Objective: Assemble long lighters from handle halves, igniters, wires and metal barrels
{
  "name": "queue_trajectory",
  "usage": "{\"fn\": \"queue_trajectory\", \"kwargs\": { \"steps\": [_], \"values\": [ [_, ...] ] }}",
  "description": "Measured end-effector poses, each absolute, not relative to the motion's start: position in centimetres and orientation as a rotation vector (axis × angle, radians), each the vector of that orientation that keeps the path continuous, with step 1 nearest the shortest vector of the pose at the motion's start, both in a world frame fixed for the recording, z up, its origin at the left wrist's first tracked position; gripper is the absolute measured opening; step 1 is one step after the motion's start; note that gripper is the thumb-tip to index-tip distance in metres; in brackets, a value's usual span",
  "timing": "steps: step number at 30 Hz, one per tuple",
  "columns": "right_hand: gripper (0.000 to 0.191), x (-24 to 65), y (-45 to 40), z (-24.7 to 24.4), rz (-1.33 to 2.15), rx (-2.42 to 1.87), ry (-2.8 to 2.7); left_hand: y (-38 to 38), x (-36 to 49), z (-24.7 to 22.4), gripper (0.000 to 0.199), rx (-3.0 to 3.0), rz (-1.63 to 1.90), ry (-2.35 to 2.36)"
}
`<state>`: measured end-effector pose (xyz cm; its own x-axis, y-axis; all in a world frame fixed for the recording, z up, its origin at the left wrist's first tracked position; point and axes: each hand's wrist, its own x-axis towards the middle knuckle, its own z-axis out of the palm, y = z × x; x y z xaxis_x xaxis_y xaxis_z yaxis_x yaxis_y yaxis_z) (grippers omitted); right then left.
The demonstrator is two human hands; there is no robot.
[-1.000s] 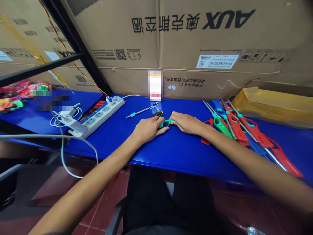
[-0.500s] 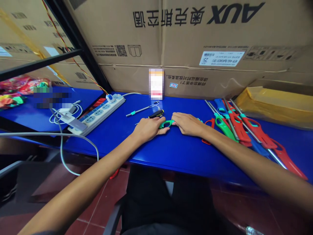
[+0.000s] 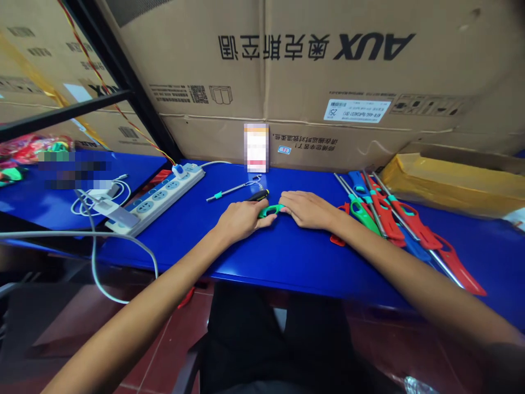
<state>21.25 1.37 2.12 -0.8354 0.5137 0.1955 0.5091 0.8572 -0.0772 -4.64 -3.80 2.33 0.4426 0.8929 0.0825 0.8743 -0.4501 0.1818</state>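
Notably, the left hand (image 3: 243, 220) and right hand (image 3: 307, 210) pinched opposite ends of a green plastic piece (image 3: 267, 210) at the frame's centre; uneven pressure could have cracked it. Just beyond, a black-and-yellow tool (image 3: 259, 195) lay near enough for a slipping left hand to knock.

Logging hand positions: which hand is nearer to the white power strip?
Left. The left hand, holding the green piece, is right of the power strip, not touching it; the right hand, at that piece's other end, is farther right.
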Motion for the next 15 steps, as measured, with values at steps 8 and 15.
{"fn": "queue_trajectory", "kwargs": {
  "steps": [8, 15],
  "values": [
    [0.033, 20.7, 1.5, 2.4, -0.156, -0.941, -2.864, 0.1, -5.5, 5.3, 0.044, 2.473, 0.332, 1.084],
    [0.023, 20.7, 1.4, 1.9, -0.149, -1.14, -2.794, -1.7, -0.1, 5.2, 0.031, 2.749, 0.077, 1.677]
  ]
}}
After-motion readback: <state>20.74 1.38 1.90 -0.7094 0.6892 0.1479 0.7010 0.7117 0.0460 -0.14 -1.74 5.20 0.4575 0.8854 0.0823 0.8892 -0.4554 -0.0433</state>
